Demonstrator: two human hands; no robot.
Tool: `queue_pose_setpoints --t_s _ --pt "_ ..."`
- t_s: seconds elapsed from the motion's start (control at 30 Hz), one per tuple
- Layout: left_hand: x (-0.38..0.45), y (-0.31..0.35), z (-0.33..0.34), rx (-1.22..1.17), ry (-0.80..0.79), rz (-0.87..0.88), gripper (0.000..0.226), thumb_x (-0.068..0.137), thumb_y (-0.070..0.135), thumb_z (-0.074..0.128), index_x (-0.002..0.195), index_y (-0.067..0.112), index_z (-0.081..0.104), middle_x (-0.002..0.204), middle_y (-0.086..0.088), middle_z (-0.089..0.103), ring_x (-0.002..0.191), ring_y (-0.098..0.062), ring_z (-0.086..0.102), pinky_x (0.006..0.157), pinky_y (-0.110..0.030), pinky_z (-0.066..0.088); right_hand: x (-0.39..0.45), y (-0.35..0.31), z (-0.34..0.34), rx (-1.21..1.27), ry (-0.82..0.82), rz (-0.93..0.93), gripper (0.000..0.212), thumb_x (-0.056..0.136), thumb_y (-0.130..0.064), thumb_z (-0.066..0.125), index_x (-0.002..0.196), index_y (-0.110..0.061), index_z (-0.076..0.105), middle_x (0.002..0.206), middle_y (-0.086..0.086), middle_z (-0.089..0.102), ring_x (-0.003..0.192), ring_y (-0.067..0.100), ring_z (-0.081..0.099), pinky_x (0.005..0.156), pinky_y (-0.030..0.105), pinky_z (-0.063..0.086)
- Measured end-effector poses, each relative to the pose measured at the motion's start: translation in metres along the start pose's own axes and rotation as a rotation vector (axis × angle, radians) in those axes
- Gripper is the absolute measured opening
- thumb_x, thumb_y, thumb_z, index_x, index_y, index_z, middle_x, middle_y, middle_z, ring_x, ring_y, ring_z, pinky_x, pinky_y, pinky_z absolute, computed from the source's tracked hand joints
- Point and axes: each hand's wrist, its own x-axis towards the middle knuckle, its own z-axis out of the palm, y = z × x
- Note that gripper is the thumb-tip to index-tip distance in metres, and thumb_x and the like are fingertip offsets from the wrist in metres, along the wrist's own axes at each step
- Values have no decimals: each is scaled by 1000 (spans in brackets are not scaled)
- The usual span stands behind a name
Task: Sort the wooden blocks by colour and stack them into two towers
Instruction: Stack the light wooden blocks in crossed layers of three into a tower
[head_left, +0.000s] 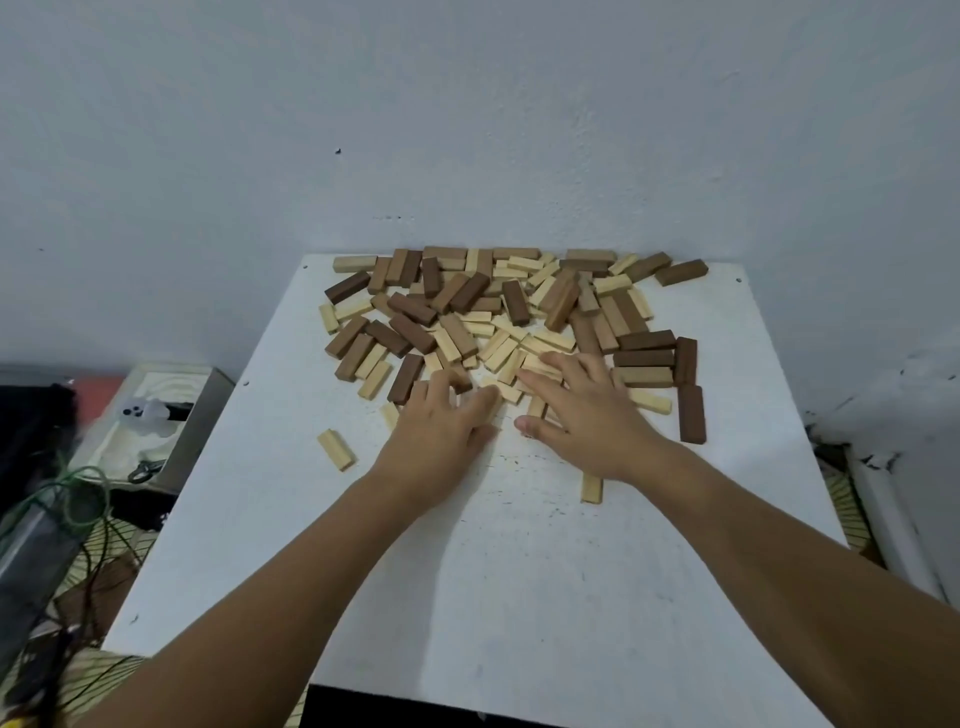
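On the white desk, against the pale wall, lay a loose pile of blocks, dark brown and pale ones mixed together, many lying across each other. No tower stood yet. The pile filled the far half of the desk, up to the wall.

Both hands of the person were at the near edge of the pile, close to each other. The left hand lay palm down, its fingers reaching into the pale blocks; whether it gripped one I could not tell, because the fingertips were blurred. The right hand rested flat on some pale blocks, with straight, spread fingers and the thumb pointing toward the left hand.

A few blocks lay apart from the pile: one pale block to the left of the left hand, another pale one just beside the right wrist, and a dark block to the right of the right hand.

Left of the desk, lower down, stood a box and some green cable.
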Motion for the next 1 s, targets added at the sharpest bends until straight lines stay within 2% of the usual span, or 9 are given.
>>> queue_pose_setpoints --t_s 0.2,0.4,0.43,0.5,0.57,0.67,0.8,0.9,1.0 --pt "5 -16 -1 -186 38 -40 32 90 23 75 122 19 71 121 -8 48 110 -34 51 89 -47 54 -3 -6 -7 72 -10 -15 50 99 -60 51 146 -45 46 153 -3 32 141 23 22 115 44 32" --pt "20 -13 -23 -399 176 -159 35 90 26 78 124 23 71 120 3 40 118 -20 44 96 -12 40 1 -15 -11 73 -29 90 32 94 -53 58 119 -36 49 148 9 29 142 31 18 112 46 30" --pt "31 -14 -29 -427 200 -169 35 92 26 77 126 24 69 124 3 39 119 -19 45 101 -13 42 5 -17 -12 65 1 118 31 94 -48 58 121 -35 48 147 11 30 140 33 22 111 45 29" --pt "56 -18 -38 -460 168 -223 41 94 27 74 135 29 64 140 4 34 127 -23 48 113 -31 45 12 -21 -13 44 48 166 42 94 -47 58 132 -35 45 147 15 31 138 36 24 112 45 27" --pt "74 -21 -44 -434 63 -261 53 96 32 73 146 34 55 157 -2 24 144 -29 35 120 -46 38 17 -22 -12 41 14 213 61 96 -52 55 150 -38 31 157 18 21 145 38 15 117 49 21" --pt "65 -25 -44 -373 -1 -257 59 96 42 70 151 34 48 161 -8 23 150 -28 22 122 -47 29 22 -20 -6 -2 -108 248 69 104 -54 41 162 -41 6 170 9 -3 153 38 -1 124 53 9" --pt "9 -41 -30 -68 36 -240 67 93 61 60 151 30 48 153 -17 38 146 -33 27 118 -49 24 26 -10 -3 -29 52 176 47 109 -30 41 155 -35 33 163 11 23 143 37 24 117 51 29" --pt "-32 -53 -25 136 -114 -478 75 93 78 40 159 48 22 166 -20 15 152 -43 13 121 -55 20 29 -3 -6 -50 92 125 40 109 -28 45 149 -33 45 151 7 36 132 32 34 104 49 45" --pt "-58 -52 -24 98 -221 -653 69 98 74 34 159 54 9 167 -19 2 150 -46 11 121 -56 19 29 -3 -3 -144 123 70 41 109 -28 46 149 -31 47 142 10 42 121 32 42 89 43 53"
